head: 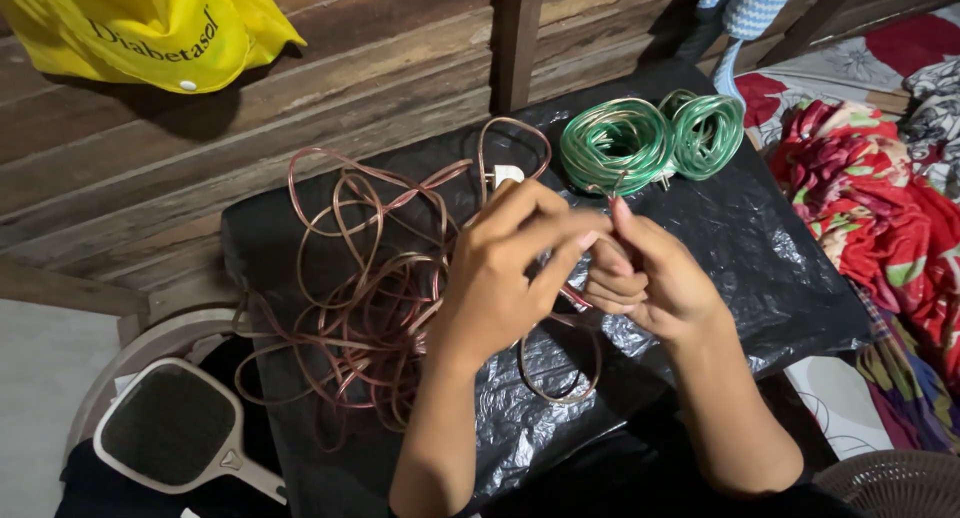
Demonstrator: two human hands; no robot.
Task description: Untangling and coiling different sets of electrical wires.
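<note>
A long copper-pink flat cable (360,278) lies in loose tangled loops on a black plastic sheet (760,248). My left hand (505,268) and my right hand (645,278) meet above the sheet's middle, both pinching a stretch of that cable between fingertips. A small white plug (507,174) shows just above my left fingers. Two neat coils of green cable (618,143) lie side by side at the sheet's far edge, beyond my hands.
A wooden plank wall (330,88) runs behind, with a yellow bag (150,28) hanging on it. A white racket-shaped swatter (180,438) lies lower left. Red patterned cloth (880,228) is heaped at right. A woven basket rim (900,483) sits bottom right.
</note>
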